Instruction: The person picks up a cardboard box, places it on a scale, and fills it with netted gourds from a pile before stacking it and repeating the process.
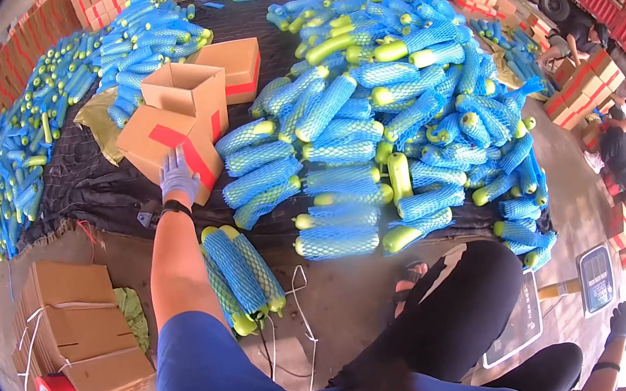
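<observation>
The left grip (pixel 177 175) wears a thin pale lavender glove, snug to the fingers, and a narrow black band circles the wrist just below its cuff. Below that band the forearm is bare, then a blue short sleeve (pixel 204 382) covers the upper arm and shoulder. Black trousers (pixel 451 313) cover the legs. The right grip (pixel 621 319) wears a dark grey glove with a black wristband.

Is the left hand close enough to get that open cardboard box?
Probably yes. The left hand, gloved, already lies flat against the side of the open cardboard box, with nothing between them. The right hand is far off, low beside the scale.
</observation>
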Demonstrator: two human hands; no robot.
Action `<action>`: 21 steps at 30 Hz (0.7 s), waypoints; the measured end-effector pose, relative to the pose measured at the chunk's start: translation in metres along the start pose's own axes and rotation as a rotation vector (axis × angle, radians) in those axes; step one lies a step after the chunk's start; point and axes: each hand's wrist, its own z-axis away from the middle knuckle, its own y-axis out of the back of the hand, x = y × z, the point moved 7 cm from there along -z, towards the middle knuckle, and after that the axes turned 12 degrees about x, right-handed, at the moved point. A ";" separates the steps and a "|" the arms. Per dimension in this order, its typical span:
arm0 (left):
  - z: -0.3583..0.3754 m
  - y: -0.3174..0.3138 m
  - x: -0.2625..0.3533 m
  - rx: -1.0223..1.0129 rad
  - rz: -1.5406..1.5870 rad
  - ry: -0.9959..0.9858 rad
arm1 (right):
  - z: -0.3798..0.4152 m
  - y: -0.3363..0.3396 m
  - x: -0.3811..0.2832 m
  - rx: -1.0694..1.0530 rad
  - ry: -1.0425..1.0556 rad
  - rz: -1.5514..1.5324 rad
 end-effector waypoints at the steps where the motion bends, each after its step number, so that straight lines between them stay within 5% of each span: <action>1: 0.003 -0.002 -0.003 0.070 -0.050 -0.045 | 0.000 -0.002 0.003 0.017 -0.030 -0.019; 4: 0.030 0.018 -0.007 0.132 -0.131 -0.006 | -0.019 0.004 0.030 0.013 -0.071 0.017; 6: 0.068 0.033 -0.031 -0.020 -0.290 0.336 | -0.029 0.011 0.048 0.019 -0.112 0.028; 8: 0.106 0.042 -0.066 0.089 -0.247 0.550 | -0.033 0.019 0.063 0.040 -0.110 0.123; 11: 0.125 0.056 -0.076 0.318 -0.267 0.379 | -0.037 0.033 0.070 0.188 -0.224 0.071; 13: 0.110 0.049 -0.055 0.141 -0.253 0.037 | -0.030 0.030 0.052 0.204 -0.247 0.044; 16: 0.090 -0.007 -0.062 -0.025 -0.257 -0.171 | -0.037 0.020 0.036 0.190 -0.266 -0.013; 18: 0.082 -0.006 -0.062 -0.051 -0.295 -0.202 | -0.041 0.015 0.030 0.167 -0.253 -0.032; 20: 0.067 -0.038 -0.090 -0.383 -0.415 -0.088 | -0.039 0.007 0.023 0.067 -0.196 0.013; 21: 0.057 -0.044 -0.097 -0.353 -0.409 -0.042 | -0.033 0.007 0.022 0.021 -0.167 0.057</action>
